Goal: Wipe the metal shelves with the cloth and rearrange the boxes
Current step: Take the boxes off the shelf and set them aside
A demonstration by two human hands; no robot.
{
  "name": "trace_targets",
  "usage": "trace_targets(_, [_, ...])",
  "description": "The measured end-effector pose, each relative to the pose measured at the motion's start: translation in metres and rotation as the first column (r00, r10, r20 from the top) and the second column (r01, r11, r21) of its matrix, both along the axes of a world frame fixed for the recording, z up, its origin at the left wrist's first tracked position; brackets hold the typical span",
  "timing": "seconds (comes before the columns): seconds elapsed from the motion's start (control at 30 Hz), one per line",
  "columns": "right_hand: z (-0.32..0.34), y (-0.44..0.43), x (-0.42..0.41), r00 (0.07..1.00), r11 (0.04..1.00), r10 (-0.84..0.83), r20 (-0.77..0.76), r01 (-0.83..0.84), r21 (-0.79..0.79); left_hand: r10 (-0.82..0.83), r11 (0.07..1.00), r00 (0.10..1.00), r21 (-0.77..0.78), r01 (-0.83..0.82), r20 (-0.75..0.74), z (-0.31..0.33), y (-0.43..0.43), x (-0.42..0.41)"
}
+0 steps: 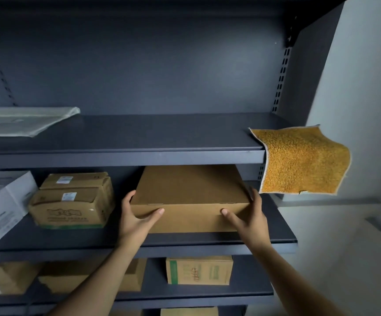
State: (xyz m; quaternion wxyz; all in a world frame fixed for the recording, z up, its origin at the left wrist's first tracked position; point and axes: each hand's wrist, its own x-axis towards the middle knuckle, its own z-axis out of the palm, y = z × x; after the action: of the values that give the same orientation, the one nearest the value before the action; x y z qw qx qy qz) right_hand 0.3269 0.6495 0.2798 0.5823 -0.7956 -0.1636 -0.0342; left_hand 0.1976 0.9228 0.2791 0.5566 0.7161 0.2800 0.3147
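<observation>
A flat plain cardboard box (pixel 189 192) lies on the middle dark metal shelf (pixel 207 241), near its right end. My left hand (pixel 137 221) grips the box's front left corner, thumb across the front face. My right hand (pixel 247 218) grips the front right corner, thumb on the front face and fingers round the side. A yellow cloth (pixel 299 160) hangs over the right end of the upper shelf (pixel 139 137).
A printed cardboard box (pixel 73 200) and a white box (pixel 2 201) stand left on the middle shelf. A folded plastic sheet (pixel 20 120) lies on the upper shelf's left. More boxes (pixel 198 270) sit on the lower shelf. A grey wall (pixel 356 76) is at right.
</observation>
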Motion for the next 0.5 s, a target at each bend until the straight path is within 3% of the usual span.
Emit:
trace_targets(0.27, [0.009,0.007,-0.037,0.996,0.995,-0.086,-0.008,0.087,0.045,0.043,0.999,0.999,0.03,-0.043,0.022,0.012,0.001,-0.034])
trace_targets(0.5, [0.021,-0.003,-0.121,0.985,0.982,-0.171,0.034,0.167,0.086,0.015,0.999,0.996,0.026,-0.018,0.093,0.033,0.0,-0.105])
